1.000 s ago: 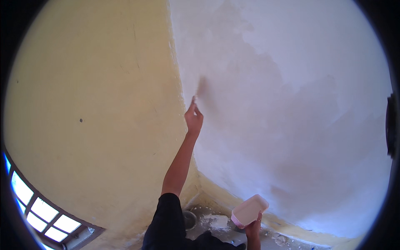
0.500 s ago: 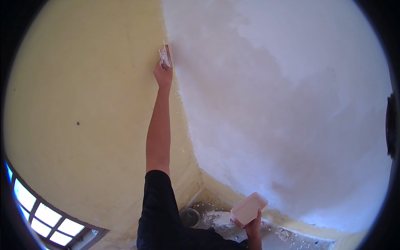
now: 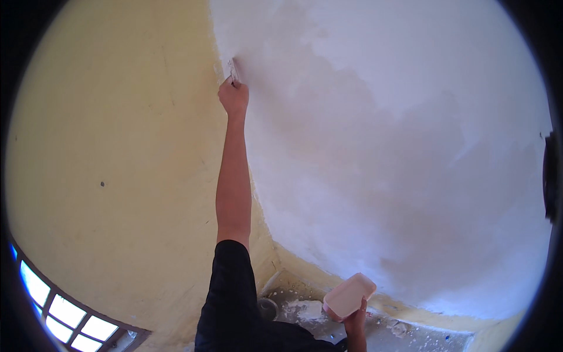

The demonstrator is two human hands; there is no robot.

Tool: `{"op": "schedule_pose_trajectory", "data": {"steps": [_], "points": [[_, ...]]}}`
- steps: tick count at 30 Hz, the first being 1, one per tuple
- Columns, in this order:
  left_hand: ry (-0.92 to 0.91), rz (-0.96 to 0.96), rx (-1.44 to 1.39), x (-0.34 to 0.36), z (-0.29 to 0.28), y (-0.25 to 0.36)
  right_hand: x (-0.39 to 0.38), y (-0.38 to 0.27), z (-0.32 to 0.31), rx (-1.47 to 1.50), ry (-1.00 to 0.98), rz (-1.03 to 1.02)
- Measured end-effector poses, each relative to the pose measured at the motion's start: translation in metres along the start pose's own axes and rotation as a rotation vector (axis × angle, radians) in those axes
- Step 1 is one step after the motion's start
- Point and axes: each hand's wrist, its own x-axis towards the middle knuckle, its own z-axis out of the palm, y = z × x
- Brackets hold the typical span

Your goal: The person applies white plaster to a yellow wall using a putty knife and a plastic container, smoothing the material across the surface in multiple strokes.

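Note:
My left arm reaches up along the wall corner. In my left hand (image 3: 234, 97), closed, is a putty scraper (image 3: 234, 69) smeared with white, its blade against the white-coated wall (image 3: 363, 146) just right of the corner line. The fingers partly hide its grip. Low on the right, my right hand (image 3: 355, 322) holds a pale pink rectangular tub (image 3: 350, 295) from its near right side, tilted so that its inside shows. A pale layer seems to cover the tub's inside; how deep it is I cannot tell.
The yellow wall (image 3: 129, 129) on the left has a small dark hole (image 3: 102, 184). A paned window (image 3: 67, 311) is at lower left. Below, a round bucket (image 3: 268, 309) stands on the white-spattered floor (image 3: 404, 341). A dark object (image 3: 550, 176) edges the far right.
My left hand and the scraper have shifted slightly right relative to the corner, from its edge onto the white wall. The view has shifted a little. My right hand still holds the tub.

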Motion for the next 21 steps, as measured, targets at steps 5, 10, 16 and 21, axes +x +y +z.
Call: {"op": "schedule_pose_trajectory", "data": {"steps": [5,10,16,21], "points": [[0.104,0.187,0.024,-0.025,0.010,0.062,0.008,0.011,-0.022,0.037,-0.001,0.041],[-0.049,0.228,-0.055,-0.077,-0.007,0.145,-0.005,-0.005,-0.001,0.027,0.017,0.045],[-0.322,0.160,-0.327,-0.133,-0.041,0.153,-0.003,-0.001,-0.021,-0.228,0.011,-0.014],[-0.032,0.221,-0.280,-0.127,-0.024,0.077,-0.007,-0.006,-0.005,0.036,-0.030,0.059]]}}
